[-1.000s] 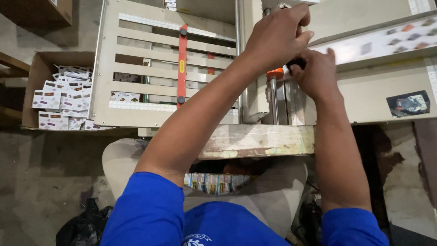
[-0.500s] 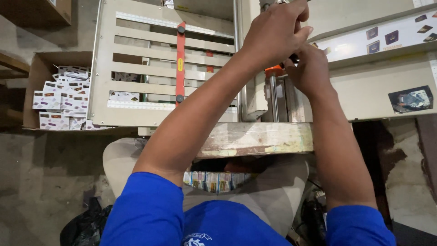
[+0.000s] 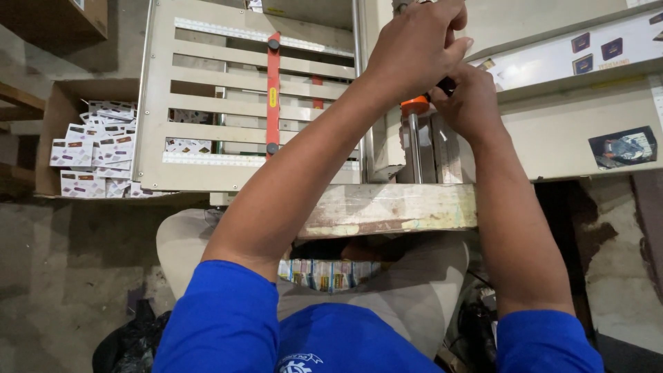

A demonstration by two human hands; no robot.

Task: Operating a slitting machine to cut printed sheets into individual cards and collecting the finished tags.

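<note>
Both my hands grip a screwdriver with an orange collar and a black handle; its metal shaft points straight down into a slot of the beige machine. My left hand is wrapped over the top of the handle. Just below and to the right, my right hand closes around the handle. The fingers hide most of the handle, and the tip is hidden among metal parts above the worn wooden ledge.
A red vertical bar crosses the machine's slatted panel. An open cardboard box of small printed cartons sits on the floor at left. A stack of flat printed cartons lies on my lap. A black bag is lower left.
Both hands have stayed on the screwdriver. The left hand has shifted slightly up over the handle, and the view has tilted a little.
</note>
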